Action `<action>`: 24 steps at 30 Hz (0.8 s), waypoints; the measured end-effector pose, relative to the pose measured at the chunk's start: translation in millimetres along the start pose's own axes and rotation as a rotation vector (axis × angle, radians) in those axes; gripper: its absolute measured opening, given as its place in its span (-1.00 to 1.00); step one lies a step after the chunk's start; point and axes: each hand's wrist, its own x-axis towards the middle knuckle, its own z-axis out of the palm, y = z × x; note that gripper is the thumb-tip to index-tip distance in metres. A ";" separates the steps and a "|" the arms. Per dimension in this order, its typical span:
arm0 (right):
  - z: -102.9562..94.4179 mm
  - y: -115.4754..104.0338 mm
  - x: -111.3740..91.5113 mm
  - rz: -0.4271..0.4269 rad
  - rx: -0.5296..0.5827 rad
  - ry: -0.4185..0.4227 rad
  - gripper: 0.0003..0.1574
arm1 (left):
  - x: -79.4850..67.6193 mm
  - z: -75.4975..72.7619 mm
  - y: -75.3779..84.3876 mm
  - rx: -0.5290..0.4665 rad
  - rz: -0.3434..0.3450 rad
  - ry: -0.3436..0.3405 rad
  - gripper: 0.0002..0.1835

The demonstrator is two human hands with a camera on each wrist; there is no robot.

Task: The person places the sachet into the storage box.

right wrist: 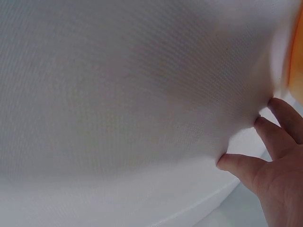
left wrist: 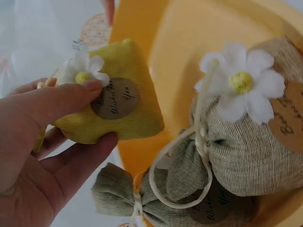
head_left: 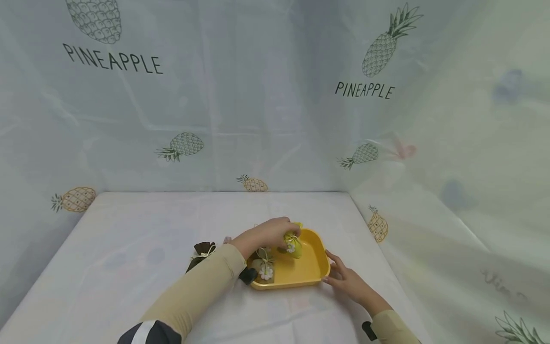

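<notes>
A small yellow drawstring sachet with a white flower and round label is pinched in my left hand, thumb on top and fingers beneath. It is over the yellow tray. In the left wrist view, a grey-beige sachet with a white flower lies in the tray, and a darker one sits partly beneath it. My right hand is at the tray's right end, fingers spread and holding nothing. In the right wrist view its fingertips touch the white cloth near the tray's edge.
A dark brown sachet lies on the white table left of the tray, partly hidden by my left sleeve. Pineapple-printed sheeting hangs at the back and sides.
</notes>
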 end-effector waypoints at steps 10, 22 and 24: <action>-0.6 0.4 -0.3 0.009 0.006 0.000 0.02 | 23.3 13.8 -7.2 0.253 0.020 -0.007 -0.59; -0.1 -0.8 1.7 0.013 0.007 0.002 0.02 | 26.3 20.6 -20.1 0.432 -0.008 -0.023 -0.59; 0.1 -1.0 1.9 0.011 0.009 0.002 0.02 | 26.5 21.4 -21.7 0.439 0.000 -0.022 -0.59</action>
